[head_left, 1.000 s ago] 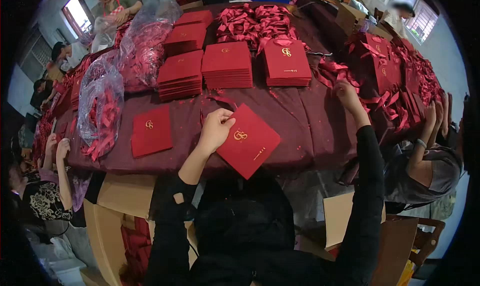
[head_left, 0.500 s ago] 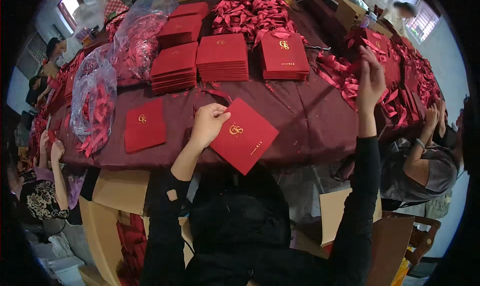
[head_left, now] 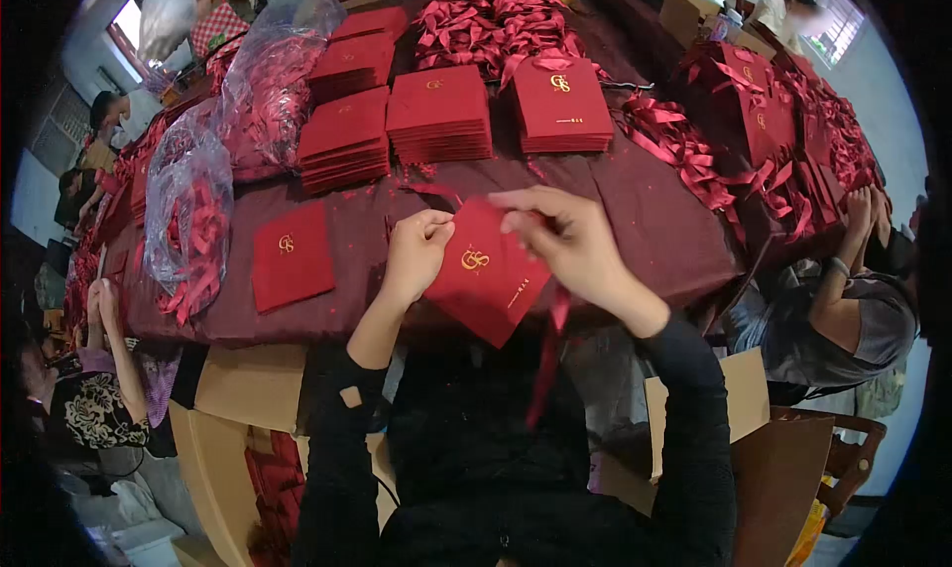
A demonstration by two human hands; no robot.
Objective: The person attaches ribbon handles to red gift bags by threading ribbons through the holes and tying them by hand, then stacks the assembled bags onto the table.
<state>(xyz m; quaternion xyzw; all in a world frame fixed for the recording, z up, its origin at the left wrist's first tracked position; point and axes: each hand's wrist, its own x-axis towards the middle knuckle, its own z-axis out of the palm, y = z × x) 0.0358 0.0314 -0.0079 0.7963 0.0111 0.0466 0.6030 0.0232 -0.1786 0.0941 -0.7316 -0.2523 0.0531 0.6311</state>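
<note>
My left hand (head_left: pixel 417 252) pinches the upper left corner of a flat red paper bag (head_left: pixel 486 269) with a gold emblem, held tilted above the table's front edge. A short piece of ribbon shows just beyond that hand. At the bag's upper right edge is my right hand (head_left: pixel 575 245), slightly blurred, its fingers closed. A red ribbon (head_left: pixel 546 369) hangs below this hand past the table edge; the fingers hide its upper end. To the left, another red bag (head_left: pixel 293 257) lies flat on the dark red tablecloth (head_left: pixel 654 240).
Stacks of red bags (head_left: pixel 439 116) and a ribbon heap (head_left: pixel 496 29) stand behind. Clear plastic sacks of ribbon (head_left: pixel 188 230) are at left. Loose ribbons (head_left: pixel 674 145) lie at right. Open cardboard boxes (head_left: pixel 248 383) flank me below. Other people work at both sides.
My right hand has come down and left from the raised position over the right side to the bag's upper edge, with a ribbon now hanging below it. My left hand keeps its grip.
</note>
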